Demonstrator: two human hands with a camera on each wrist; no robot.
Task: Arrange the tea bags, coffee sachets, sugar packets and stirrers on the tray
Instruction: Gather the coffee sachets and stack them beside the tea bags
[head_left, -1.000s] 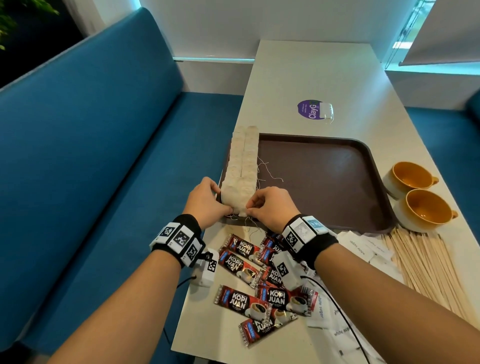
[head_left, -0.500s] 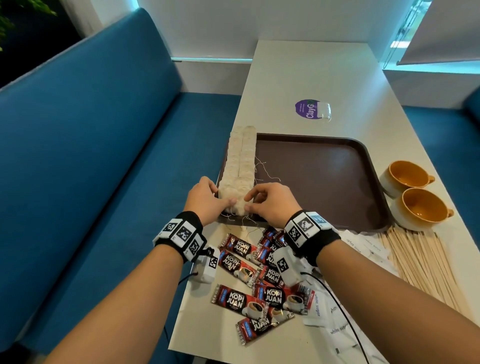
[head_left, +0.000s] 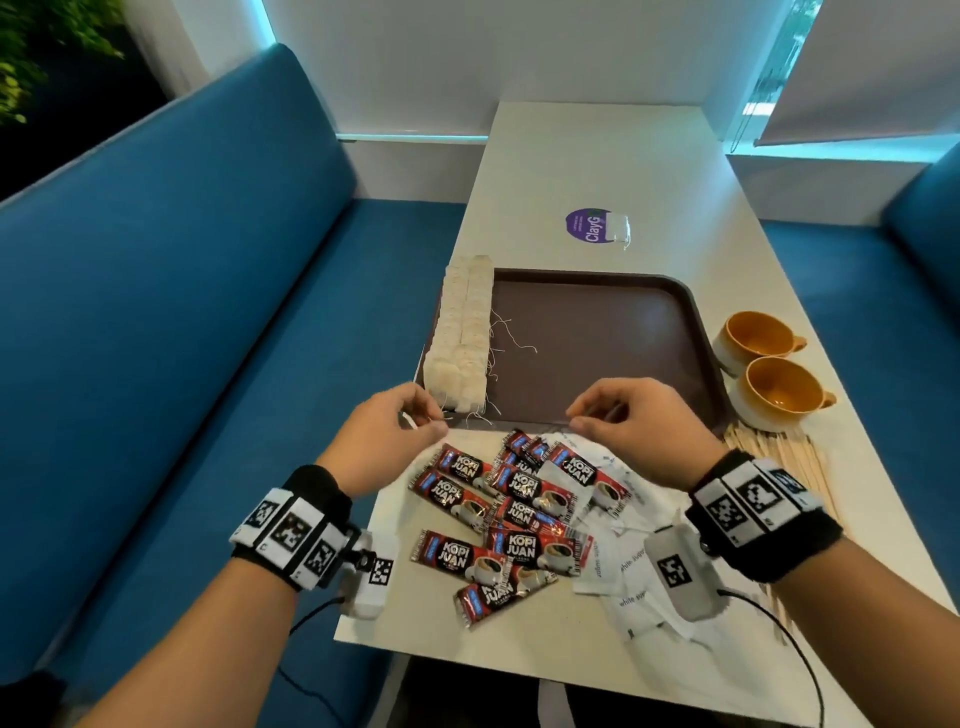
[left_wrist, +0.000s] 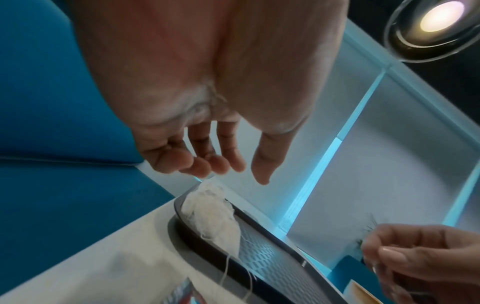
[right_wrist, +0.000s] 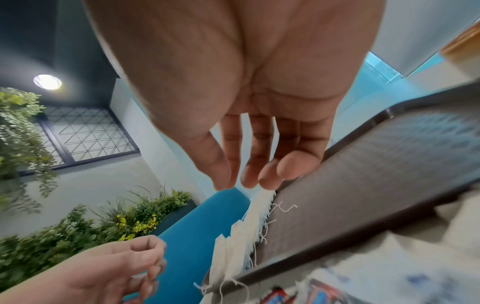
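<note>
Both hands have just let go of the tea bags (head_left: 462, 332) and drawn back toward the person. The tea bags stand in a packed double row along the left edge of the brown tray (head_left: 597, 338), strings trailing onto it. The left hand (head_left: 387, 439) and right hand (head_left: 631, 428) hover apart over the tray's near rim, fingers loosely curled, grasping nothing. That likely finishes the tea bags. Coffee sachets (head_left: 498, 519) lie scattered on the counter (head_left: 587, 156) below the hands, sugar packets (head_left: 618, 561) beside them, stirrers (head_left: 779, 457) at right: all off the tray.
</note>
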